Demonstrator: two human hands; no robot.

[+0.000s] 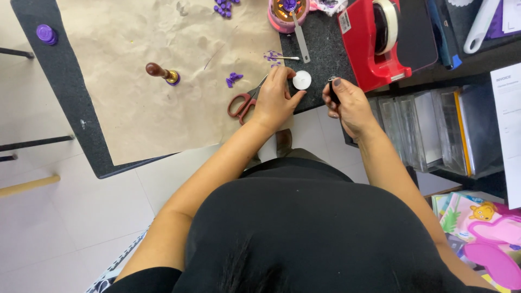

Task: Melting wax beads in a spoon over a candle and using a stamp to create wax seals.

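1. The dark speckled table [65, 81] runs across the top of the view, and a big crumpled sheet of brown paper [146, 87] covers most of its left part.
2. At two o'clock stands a red tape dispenser [374, 43] with a pale roll in it, well apart from the left hand and near the right one.
3. The left hand [274, 97] sits just above centre, palm down on the table edge, fingers curled, with the thumb and forefinger pinching the rim of a small white tealight [302, 80] that rests on the dark tabletop at about one o'clock from that hand.
4. The right hand [347, 103], at three o'clock from the tealight, is closed around a small dark object [333, 89]; what it is I cannot tell.
5. Red-handled scissors [245, 103] lie at nine o'clock from the left hand, handles just beside the wrist.
6. At twelve o'clock a pink melting pot [285, 13] holds a metal spoon [299, 33] whose handle points down toward the tealight.
7. A wooden-handled stamp [161, 72] lies on the paper at ten o'clock.
8. Purple wax bits [233, 79] dot the paper near the left hand's fingertips.
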